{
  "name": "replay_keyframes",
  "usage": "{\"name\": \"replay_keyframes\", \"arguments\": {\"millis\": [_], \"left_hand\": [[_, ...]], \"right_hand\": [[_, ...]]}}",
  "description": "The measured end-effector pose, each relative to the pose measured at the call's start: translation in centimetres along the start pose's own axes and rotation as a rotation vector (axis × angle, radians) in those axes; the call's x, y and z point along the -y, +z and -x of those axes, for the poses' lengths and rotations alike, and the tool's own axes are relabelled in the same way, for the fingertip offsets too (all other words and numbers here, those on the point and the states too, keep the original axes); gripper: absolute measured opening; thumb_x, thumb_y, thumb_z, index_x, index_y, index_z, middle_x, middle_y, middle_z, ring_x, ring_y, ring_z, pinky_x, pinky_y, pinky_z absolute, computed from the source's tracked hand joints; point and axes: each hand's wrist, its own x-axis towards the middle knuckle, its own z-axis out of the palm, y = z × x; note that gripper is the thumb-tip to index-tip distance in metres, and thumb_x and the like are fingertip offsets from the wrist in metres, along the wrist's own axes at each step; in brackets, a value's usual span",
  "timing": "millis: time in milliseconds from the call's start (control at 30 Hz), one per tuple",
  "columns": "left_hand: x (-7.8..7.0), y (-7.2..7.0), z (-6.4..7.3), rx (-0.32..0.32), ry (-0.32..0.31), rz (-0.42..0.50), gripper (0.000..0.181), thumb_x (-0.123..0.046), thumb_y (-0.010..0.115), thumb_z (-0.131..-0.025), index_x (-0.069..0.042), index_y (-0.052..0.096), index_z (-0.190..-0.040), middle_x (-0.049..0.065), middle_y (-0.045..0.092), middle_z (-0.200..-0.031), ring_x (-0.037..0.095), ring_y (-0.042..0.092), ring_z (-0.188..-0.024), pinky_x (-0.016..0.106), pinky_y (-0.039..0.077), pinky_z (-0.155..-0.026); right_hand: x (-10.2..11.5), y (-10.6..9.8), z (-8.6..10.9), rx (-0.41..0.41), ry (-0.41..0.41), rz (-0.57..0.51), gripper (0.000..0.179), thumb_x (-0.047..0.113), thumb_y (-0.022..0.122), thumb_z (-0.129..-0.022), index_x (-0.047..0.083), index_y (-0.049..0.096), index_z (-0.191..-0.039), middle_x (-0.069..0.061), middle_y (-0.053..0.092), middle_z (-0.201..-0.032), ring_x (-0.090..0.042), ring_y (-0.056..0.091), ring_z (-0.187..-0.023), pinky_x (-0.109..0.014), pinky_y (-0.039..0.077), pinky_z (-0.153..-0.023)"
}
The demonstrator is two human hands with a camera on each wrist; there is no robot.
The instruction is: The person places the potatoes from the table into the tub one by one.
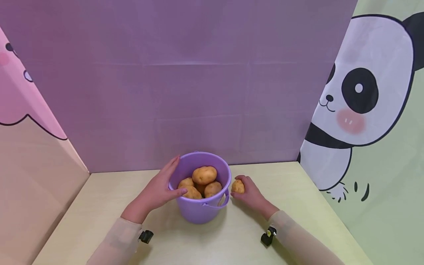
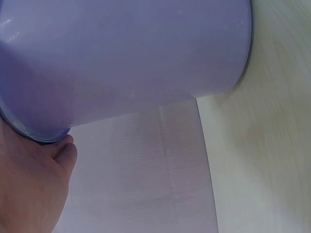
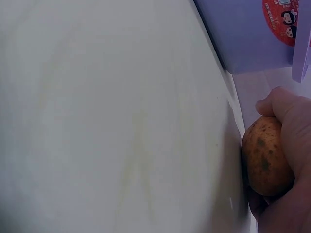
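Note:
A purple bucket (image 1: 198, 213) stands on the table with several potatoes (image 1: 204, 175) inside. My left hand (image 1: 159, 188) holds the bucket's left rim, its thumb reaching over the inside edge and its fingers along the outer side. In the left wrist view, the fingers of the left hand (image 2: 36, 179) lie at the bucket's rim. Just right of the bucket, my right hand (image 1: 250, 194) grips a single potato (image 1: 237, 186) between thumb and fingers. The right wrist view shows this potato (image 3: 267, 158) with dark spots on its skin, close to the tabletop.
The bucket's handle (image 1: 222, 204) hangs down on its right front side. A red round sticker (image 3: 283, 19) is on the bucket's wall. Behind the pale wooden table (image 1: 285, 176) rises a purple backdrop (image 1: 198, 92), with a panda-printed panel (image 1: 357, 125) at right and a pink one (image 1: 29, 99) at left.

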Motion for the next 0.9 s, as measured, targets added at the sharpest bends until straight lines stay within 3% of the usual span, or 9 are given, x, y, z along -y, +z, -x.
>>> {"name": "replay_keyframes", "arguments": {"millis": [567, 900], "left_hand": [[0.0, -0.1, -0.3, 0.005, 0.015, -0.001, 0.111, -0.046, 0.084, -0.094, 0.0, 0.023, -0.175, 0.019, 0.021, -0.182, 0.05, 0.028, -0.163, 0.073, 0.033, -0.124], [0.1, -0.3, -0.8, 0.008, 0.02, -0.003, 0.111, -0.047, 0.085, -0.094, 0.0, 0.023, -0.175, 0.019, 0.021, -0.182, 0.05, 0.028, -0.163, 0.073, 0.032, -0.124]], "right_hand": [[0.1, -0.4, -0.1, -0.021, 0.014, -0.019, 0.06, 0.016, 0.088, -0.087, 0.003, 0.064, -0.141, -0.013, 0.064, -0.122, -0.025, 0.063, -0.104, -0.044, 0.057, -0.092], [1.3, -2.5, -0.9, -0.025, -0.026, -0.043, 0.062, 0.016, 0.087, -0.087, 0.003, 0.064, -0.143, -0.013, 0.065, -0.124, -0.023, 0.064, -0.102, -0.04, 0.058, -0.089]]}}
